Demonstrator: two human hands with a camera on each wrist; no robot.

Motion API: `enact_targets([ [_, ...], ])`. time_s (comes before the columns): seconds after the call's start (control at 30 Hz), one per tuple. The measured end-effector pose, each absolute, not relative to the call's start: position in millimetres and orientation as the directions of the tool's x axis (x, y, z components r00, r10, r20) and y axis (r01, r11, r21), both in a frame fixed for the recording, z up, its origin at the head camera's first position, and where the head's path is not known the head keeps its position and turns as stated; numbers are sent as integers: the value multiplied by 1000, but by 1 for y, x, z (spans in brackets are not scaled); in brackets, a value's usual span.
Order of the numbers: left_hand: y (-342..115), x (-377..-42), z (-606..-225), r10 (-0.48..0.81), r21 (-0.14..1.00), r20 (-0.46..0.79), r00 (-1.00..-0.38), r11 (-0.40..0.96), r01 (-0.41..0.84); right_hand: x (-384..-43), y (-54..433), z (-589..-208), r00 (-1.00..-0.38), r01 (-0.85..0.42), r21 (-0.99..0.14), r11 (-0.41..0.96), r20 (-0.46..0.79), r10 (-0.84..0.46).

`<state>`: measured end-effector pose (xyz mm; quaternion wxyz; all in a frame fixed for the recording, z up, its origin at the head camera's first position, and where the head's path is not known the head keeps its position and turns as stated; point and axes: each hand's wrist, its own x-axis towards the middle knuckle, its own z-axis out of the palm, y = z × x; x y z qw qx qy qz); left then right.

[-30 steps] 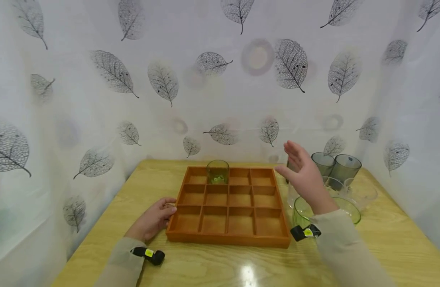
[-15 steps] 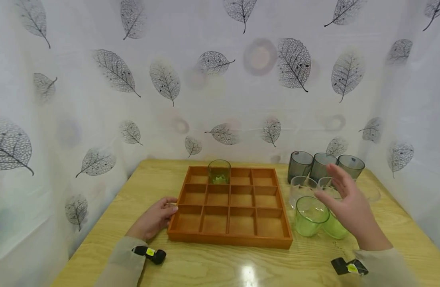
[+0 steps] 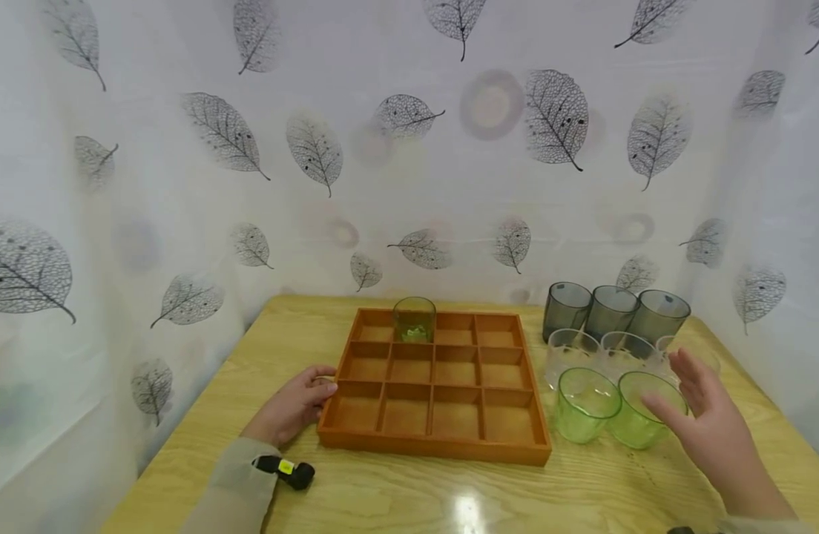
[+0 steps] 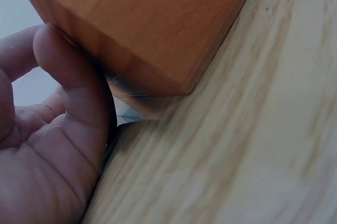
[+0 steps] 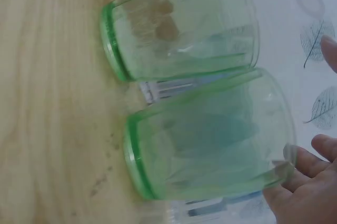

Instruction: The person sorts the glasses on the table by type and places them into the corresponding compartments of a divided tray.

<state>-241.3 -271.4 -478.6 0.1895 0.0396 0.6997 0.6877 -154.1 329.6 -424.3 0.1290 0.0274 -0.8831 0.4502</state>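
In the head view, my left hand (image 3: 296,404) rests at the left side of a brown wooden tray (image 3: 443,447) divided into compartments. Its thumb (image 4: 58,55) touches the tray's side in the left wrist view. One green glass (image 3: 415,330) stands in a back-row compartment, second from the left. My right hand (image 3: 713,430), thumb and fingers spread apart, is at the right side of a green drinking glass (image 3: 639,419). The right wrist view has its fingers (image 5: 310,163) by that glass's rim; whether they touch it I cannot tell. Another green glass (image 3: 583,415) stands just left.
Behind the green glasses is a row of clear glasses (image 3: 626,360), and behind those, three dark grey glasses (image 3: 610,315). They stand on a light wooden table (image 3: 383,493), right of the tray. A leaf-print curtain (image 3: 356,44) hangs around the table.
My right hand has moved right and toward me, from above the dark grey glasses to the right-hand green glass, uncovering the other glasses. My left hand has stayed at the tray.
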Motion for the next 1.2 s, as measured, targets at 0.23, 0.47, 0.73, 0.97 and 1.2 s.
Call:
enact_targets([
  [0.23, -271, -241, -479, 317, 977, -210, -925, 51, -205, -153, 342, -447, -974, -183, -814, 551, 225, 10],
  [0.47, -270, -242, -479, 319, 976, -217, -923, 49, -212, -157, 355, -469, -980, -186, -829, 527, 197, -35],
  [0.73, -271, -242, -478, 320, 975, -220, -921, 56, -213, -162, 354, -484, -974, -207, -964, 167, 187, -125],
  [0.97, -272, -242, -478, 319, 977, -212, -924, 49, -207, -166, 352, -485, -970, -237, -945, 227, 219, -104],
  [1.2, -271, -243, -480, 321, 977, -213, -923, 43, -211, -164, 351, -484, -968, -245, -946, 211, 228, -101],
])
